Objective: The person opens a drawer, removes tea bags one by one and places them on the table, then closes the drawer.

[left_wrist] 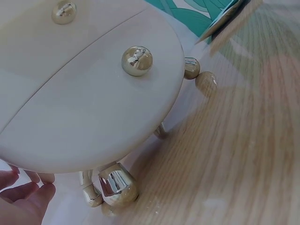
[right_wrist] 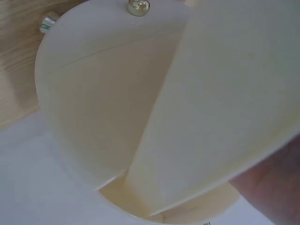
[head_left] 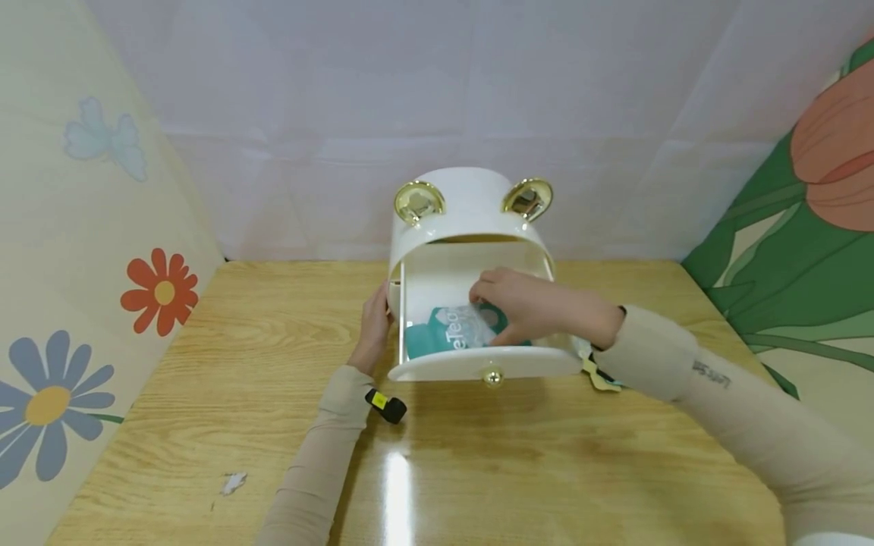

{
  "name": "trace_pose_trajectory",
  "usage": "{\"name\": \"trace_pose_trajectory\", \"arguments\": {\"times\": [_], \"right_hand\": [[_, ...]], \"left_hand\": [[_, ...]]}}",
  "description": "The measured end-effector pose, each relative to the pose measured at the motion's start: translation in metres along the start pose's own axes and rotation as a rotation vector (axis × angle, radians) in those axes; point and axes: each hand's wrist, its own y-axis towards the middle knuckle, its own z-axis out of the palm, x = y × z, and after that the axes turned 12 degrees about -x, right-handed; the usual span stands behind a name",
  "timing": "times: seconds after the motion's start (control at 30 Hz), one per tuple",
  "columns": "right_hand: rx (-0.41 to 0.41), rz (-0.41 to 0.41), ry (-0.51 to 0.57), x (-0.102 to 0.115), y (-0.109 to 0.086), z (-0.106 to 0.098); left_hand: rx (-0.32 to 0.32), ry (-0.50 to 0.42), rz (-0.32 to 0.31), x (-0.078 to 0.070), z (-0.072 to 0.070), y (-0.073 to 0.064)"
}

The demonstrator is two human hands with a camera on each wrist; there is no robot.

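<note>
A white box (head_left: 464, 189) with two gold ears stands on the table, its upper drawer (head_left: 430, 370) pulled out. In the drawer lie teal-and-white packets (head_left: 426, 339), with part of a word printed on one. My right hand (head_left: 529, 303) reaches in from the right, its bent fingers and thumb around a crinkled clear part of a packet. The drawer wall hides most of this hand (right_wrist: 274, 180) in the right wrist view. My left hand (head_left: 374, 326) rests against the box's left side; in the left wrist view its fingertips (left_wrist: 46, 178) touch behind the front rim.
Gold ball feet (left_wrist: 117, 185) hold the box off the wooden table (head_left: 273, 364). A pale yellow and dark item (head_left: 601, 375) lies to its right, partly behind the right forearm. A white scrap (head_left: 234, 483) lies front left. Painted panels flank the table; a white cloth (head_left: 307, 152) hangs behind.
</note>
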Motion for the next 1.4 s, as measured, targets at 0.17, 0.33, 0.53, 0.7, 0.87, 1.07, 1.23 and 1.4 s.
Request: {"name": "trace_pose_trajectory", "arguments": {"times": [0.17,0.33,0.53,0.7,0.87,1.07,1.23,1.4], "right_hand": [[-0.028,0.0,0.015,0.001,0.001,0.002],[-0.051,-0.001,0.037,0.002,0.0,-0.001],[-0.028,0.028,0.09,0.001,-0.001,-0.008],[-0.013,0.041,0.118,0.001,-0.002,-0.015],[-0.004,0.042,0.139,0.002,-0.004,-0.019],[0.0,0.05,0.158,0.003,-0.005,-0.021],[-0.026,0.008,0.195,0.001,-0.007,-0.024],[-0.056,-0.006,0.216,0.001,-0.011,-0.024]], "left_hand": [[0.017,0.03,0.002,0.0,-0.001,0.0],[0.026,0.037,0.016,0.0,-0.002,0.0],[0.029,0.007,0.002,0.001,-0.001,0.0],[0.034,0.028,0.022,0.001,-0.001,-0.001],[0.03,0.03,0.036,0.0,-0.001,-0.002],[0.033,0.016,0.017,-0.001,-0.002,-0.002],[0.029,0.011,0.009,-0.001,-0.001,-0.002],[0.031,0.017,0.015,0.001,-0.001,-0.002]]}}
